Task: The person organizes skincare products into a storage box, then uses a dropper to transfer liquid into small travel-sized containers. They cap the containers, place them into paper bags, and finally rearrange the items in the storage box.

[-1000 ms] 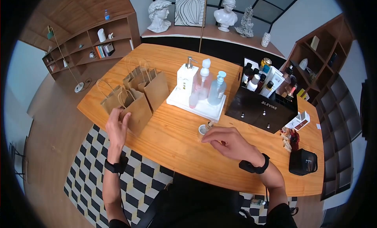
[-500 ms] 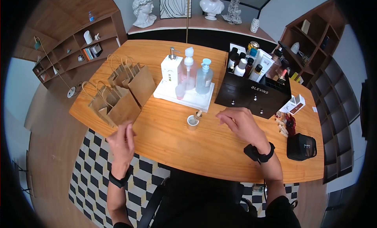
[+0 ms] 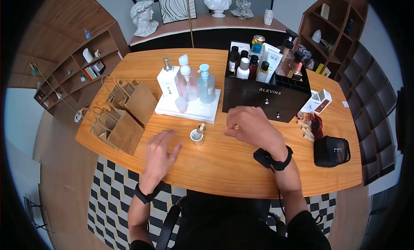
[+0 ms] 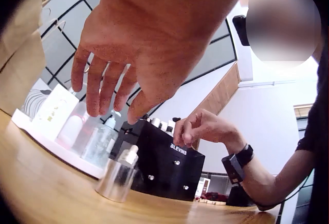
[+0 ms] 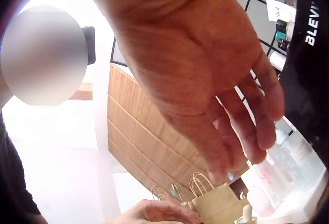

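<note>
A small clear cup (image 3: 197, 137) with a dropper-topped piece (image 3: 201, 128) at its rim stands on the wooden table, between the two hands. My left hand (image 3: 160, 155) hovers to its left, fingers spread and holding nothing; the left wrist view shows the palm (image 4: 149, 44) above the clear container (image 4: 117, 177). To the right of the cup, my right hand (image 3: 252, 127) is held in front of the black box, its fingers loosely bent and empty. In the right wrist view the fingers (image 5: 249, 126) hang relaxed, touching nothing.
Brown paper bags (image 3: 125, 131) stand at the left. Behind the cup, a white tray (image 3: 185, 114) bears pump bottles. The black organizer (image 3: 250, 92) full of bottles is at the back right. A black pouch (image 3: 331, 151), small boxes (image 3: 317, 101) and a dark red item (image 3: 316, 126) lie at the right.
My left hand has moved right, away from the paper bags, and its fingers have spread. My right hand has drawn back from the cup to the right. The head view has shifted.
</note>
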Action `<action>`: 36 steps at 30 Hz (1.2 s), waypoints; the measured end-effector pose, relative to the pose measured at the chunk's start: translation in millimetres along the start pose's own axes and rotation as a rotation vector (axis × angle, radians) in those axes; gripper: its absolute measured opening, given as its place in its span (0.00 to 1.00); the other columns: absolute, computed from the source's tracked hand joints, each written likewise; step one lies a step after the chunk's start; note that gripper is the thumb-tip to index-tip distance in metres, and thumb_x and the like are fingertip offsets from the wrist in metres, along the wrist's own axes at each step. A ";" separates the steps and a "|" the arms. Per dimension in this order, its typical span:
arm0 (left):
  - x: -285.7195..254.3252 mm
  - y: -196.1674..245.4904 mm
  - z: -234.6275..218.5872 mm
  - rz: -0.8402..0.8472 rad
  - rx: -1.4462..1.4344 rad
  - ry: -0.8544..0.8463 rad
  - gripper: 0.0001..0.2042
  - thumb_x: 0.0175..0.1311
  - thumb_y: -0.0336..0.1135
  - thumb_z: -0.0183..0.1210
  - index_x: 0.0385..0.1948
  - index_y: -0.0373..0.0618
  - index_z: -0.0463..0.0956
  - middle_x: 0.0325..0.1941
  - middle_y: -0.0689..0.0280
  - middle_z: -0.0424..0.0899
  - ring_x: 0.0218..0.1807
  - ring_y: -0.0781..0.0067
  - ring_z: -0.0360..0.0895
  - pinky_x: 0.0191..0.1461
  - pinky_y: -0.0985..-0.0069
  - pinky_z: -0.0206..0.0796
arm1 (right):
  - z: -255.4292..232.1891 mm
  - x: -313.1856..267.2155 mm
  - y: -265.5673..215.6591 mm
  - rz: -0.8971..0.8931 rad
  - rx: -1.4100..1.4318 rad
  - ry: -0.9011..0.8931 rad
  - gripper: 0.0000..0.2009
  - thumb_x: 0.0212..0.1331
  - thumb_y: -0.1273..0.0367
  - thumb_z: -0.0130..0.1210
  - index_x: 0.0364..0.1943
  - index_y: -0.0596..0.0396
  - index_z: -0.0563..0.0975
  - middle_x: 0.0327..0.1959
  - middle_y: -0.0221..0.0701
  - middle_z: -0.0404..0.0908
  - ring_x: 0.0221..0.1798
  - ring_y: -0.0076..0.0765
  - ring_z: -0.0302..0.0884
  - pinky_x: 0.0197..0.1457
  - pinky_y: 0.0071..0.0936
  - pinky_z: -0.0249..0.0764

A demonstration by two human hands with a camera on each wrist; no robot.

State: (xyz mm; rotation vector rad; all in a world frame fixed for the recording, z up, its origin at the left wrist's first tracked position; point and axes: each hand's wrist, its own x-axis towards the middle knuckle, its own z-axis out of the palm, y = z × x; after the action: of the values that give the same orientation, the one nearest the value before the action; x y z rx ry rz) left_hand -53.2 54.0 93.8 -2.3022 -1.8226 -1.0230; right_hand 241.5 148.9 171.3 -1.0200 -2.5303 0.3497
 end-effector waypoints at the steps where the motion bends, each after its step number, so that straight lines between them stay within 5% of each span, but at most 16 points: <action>1: 0.7 2.2 7.6 0.000 -0.025 -0.037 0.20 0.60 0.32 0.74 0.53 0.36 0.83 0.54 0.51 0.88 0.56 0.45 0.84 0.62 0.57 0.76 | -0.6 2.5 -0.2 0.095 -0.011 -0.114 0.11 0.60 0.64 0.71 0.31 0.56 0.85 0.38 0.35 0.88 0.47 0.49 0.85 0.46 0.43 0.77; 3: 2.8 8.0 21.0 -0.073 -0.073 -0.114 0.23 0.59 0.32 0.75 0.56 0.37 0.81 0.55 0.51 0.86 0.56 0.46 0.84 0.62 0.58 0.75 | -1.1 1.1 3.0 0.184 -0.022 -0.235 0.12 0.62 0.61 0.71 0.33 0.56 0.86 0.39 0.36 0.88 0.49 0.49 0.86 0.48 0.43 0.77; 11: 11.5 5.7 55.9 -0.115 -0.004 -0.212 0.36 0.56 0.33 0.78 0.66 0.35 0.70 0.57 0.52 0.80 0.58 0.51 0.80 0.64 0.60 0.73 | -11.7 -25.1 19.3 0.054 -0.005 -0.033 0.20 0.67 0.57 0.66 0.53 0.57 0.84 0.46 0.42 0.88 0.48 0.56 0.86 0.52 0.48 0.79; 22: 22.5 5.6 79.4 -0.141 -0.085 -0.163 0.36 0.54 0.30 0.76 0.67 0.37 0.70 0.47 0.54 0.85 0.49 0.56 0.83 0.57 0.62 0.76 | -25.4 -31.0 17.5 0.023 0.074 -0.024 0.18 0.67 0.59 0.66 0.52 0.59 0.83 0.44 0.44 0.88 0.49 0.56 0.86 0.50 0.49 0.79; 36: 97.6 9.5 67.1 -0.184 -0.117 -0.165 0.38 0.58 0.32 0.75 0.71 0.43 0.66 0.51 0.57 0.87 0.38 0.64 0.84 0.45 0.65 0.77 | -32.5 -33.2 16.8 -0.043 0.096 -0.007 0.17 0.67 0.61 0.66 0.48 0.62 0.82 0.43 0.44 0.88 0.45 0.56 0.88 0.48 0.48 0.81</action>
State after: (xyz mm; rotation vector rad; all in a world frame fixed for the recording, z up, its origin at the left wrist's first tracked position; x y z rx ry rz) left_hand -4.0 162.2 94.1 -2.3858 -2.1270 -1.0145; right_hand 287.9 140.0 185.6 -0.9281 -2.5114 0.4587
